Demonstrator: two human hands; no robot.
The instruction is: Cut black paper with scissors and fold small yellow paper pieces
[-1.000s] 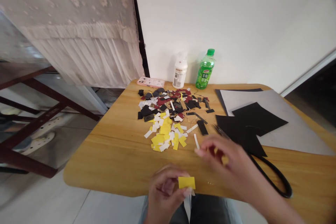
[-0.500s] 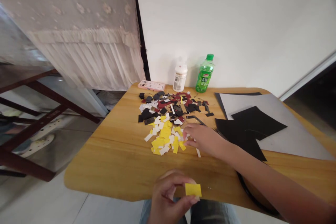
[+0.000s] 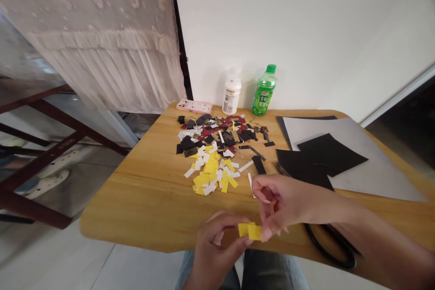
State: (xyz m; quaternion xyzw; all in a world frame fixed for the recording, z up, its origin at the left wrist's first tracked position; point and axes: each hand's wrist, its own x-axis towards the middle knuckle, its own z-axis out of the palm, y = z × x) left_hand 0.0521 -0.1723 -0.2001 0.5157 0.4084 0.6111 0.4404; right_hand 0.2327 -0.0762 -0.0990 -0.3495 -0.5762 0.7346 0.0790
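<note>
Near the table's front edge, my left hand pinches a yellow paper piece between thumb and fingers. Just right of it, my right hand is closed on a second yellow paper piece, which overlaps the first one. Beyond both hands lies a heap of yellow and white paper scraps. Farther back, black, dark red, brown and white scraps are spread out. Partly hidden under my right forearm is a pair of scissors with black handles.
A white bottle and a green drink bottle stand by the wall, with a pink phone to their left. On the right lie black paper pieces over a large grey sheet. A dark wooden stool stands at left.
My right hand has come back from the scrap heap towards my left hand with a yellow paper piece. The two pieces now overlap. My left hand keeps its piece.
</note>
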